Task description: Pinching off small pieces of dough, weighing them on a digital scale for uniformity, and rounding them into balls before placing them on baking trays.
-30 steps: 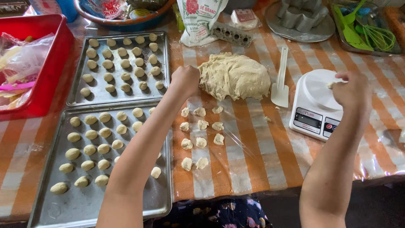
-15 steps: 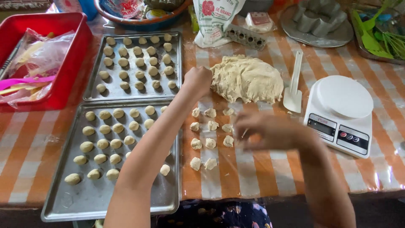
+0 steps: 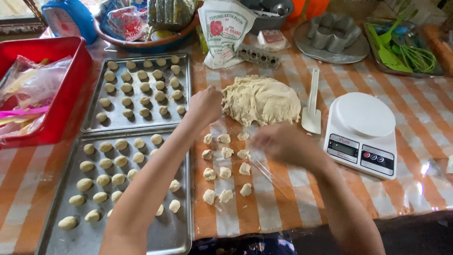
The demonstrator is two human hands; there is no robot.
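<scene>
**Inspector:** Dough mass (image 3: 262, 100) lies on the striped tablecloth (image 3: 292, 198) at centre, behind the rows of cut pieces. Take me across from the left.

**Assistant:** Far left, a red tub (image 3: 71, 89) holding plastic bags. Beside it, two metal trays: the far tray (image 3: 184, 89) carries rolled balls in tidy rows, and the near tray (image 3: 181, 222) is filled on its left part only, with bare metal toward the person.

**Inspector:** And the hands?

**Assistant:** The left hand (image 3: 205, 105) sits at the left edge of the dough mass, fingers curled in; whether it pinches dough or merely presses against it I cannot tell. I judge it is there to steady the lump or pull off a portion.

**Inspector:** The right?

**Assistant:** The right hand (image 3: 278, 144) is blurred, hovering just beside the rough dough pieces (image 3: 225, 172), which lie in three short columns between the near tray and that hand. Open or closed cannot be determined, and no piece shows in it.

**Inspector:** Why are the pieces laid there?

**Assistant:** Likely as a staging spot, within reach of both trays. To the right, a white spatula (image 3: 312, 108) rests just beside the mass, then a white kitchen scale (image 3: 363, 132) with a bare platform, close enough for portioning. Green utensils (image 3: 401, 52) sit far right at the back.
</scene>
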